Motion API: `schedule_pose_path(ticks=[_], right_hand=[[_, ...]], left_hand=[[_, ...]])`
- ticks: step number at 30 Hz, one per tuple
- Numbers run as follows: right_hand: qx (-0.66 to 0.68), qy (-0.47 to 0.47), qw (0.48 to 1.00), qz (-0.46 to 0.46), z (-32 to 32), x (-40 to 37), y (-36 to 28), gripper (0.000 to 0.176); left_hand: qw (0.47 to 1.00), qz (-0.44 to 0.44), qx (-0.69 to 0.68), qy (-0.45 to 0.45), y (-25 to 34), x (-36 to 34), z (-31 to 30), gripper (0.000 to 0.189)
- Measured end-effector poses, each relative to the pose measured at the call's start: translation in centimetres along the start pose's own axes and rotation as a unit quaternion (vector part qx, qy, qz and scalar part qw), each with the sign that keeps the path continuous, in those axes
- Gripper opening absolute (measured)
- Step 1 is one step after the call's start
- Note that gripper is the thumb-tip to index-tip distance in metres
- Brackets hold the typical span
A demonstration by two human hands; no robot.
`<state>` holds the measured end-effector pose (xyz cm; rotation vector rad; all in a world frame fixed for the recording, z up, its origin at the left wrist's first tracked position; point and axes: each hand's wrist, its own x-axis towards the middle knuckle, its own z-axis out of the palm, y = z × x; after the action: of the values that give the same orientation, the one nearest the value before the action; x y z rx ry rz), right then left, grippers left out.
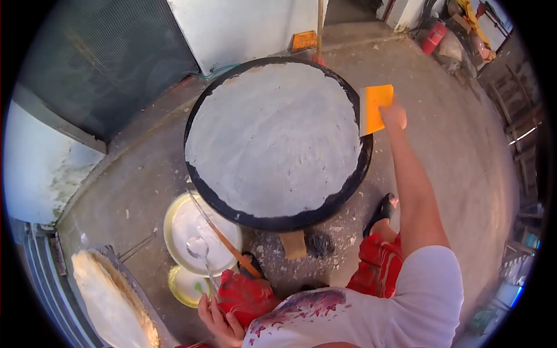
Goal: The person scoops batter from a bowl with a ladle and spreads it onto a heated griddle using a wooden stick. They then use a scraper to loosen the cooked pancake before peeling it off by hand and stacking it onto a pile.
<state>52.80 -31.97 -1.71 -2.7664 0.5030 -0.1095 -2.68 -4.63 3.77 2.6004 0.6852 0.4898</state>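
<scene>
My right hand (394, 112) grips a flat orange scraper (377, 107) with a pale blade edge. The scraper is at the right rim of a large round black griddle (272, 222). A thin whitish-grey layer of batter (272, 139) covers most of the griddle. Low in the view, by my red-trousered knee, my left hand (223, 323) has its fingers apart. Just above its fingertips ends the handle of a metal ladle (198, 248), whose bowl lies over a wide basin (169, 223) of white batter. Across that basin slants a wooden-handled stick tool (232, 248).
A smaller yellow-green bowl (177, 294) stands below the basin. At lower left lies a stack of thin pale sheets (107, 301). A wooden pole (319, 29) and an orange block (304, 41) are behind the griddle. A red container (433, 37) stands among clutter at upper right.
</scene>
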Motion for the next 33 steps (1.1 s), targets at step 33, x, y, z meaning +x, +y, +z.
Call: schedule_pose_path(ticks=[33], right_hand=[[0.118, -0.120, 0.741, -0.650, 17.8, -2.2, -42.7, 0.050]], left_hand=[[0.992, -0.100, 0.032, -0.072, -2.0, 7.9, 2.4, 0.034]])
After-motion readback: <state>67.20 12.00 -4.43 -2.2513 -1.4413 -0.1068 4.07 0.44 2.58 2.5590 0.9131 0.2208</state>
